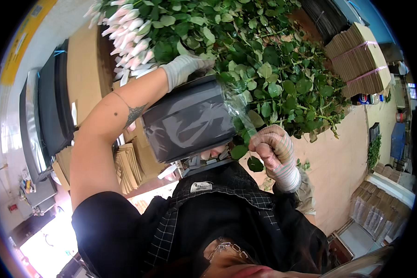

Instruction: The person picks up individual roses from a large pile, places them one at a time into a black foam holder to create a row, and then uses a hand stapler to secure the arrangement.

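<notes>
In front of my chest is a dark grey, box-shaped bundle (187, 123) with a shiny face. My left hand (185, 69), in a pale knit glove, reaches over its far edge and grips it; the fingertips are partly hidden. From the bundle's right end a strip of clear plastic (243, 113) stretches toward my right hand (275, 155). That hand is closed, pinching the strip's end, with striped wrapping over the fingers and wrist. Something pink (213, 153) shows under the bundle's near edge. Leafy green stems (282, 78) lie just beyond both hands.
Many pale pink flower heads in white sleeves (129, 32) lie at the far left of the stems. Strapped stacks of flat cardboard (359, 60) stand at the far right. Folded cardboard pieces (127, 169) sit by my left elbow; tall dark sheets (55, 102) lean farther left.
</notes>
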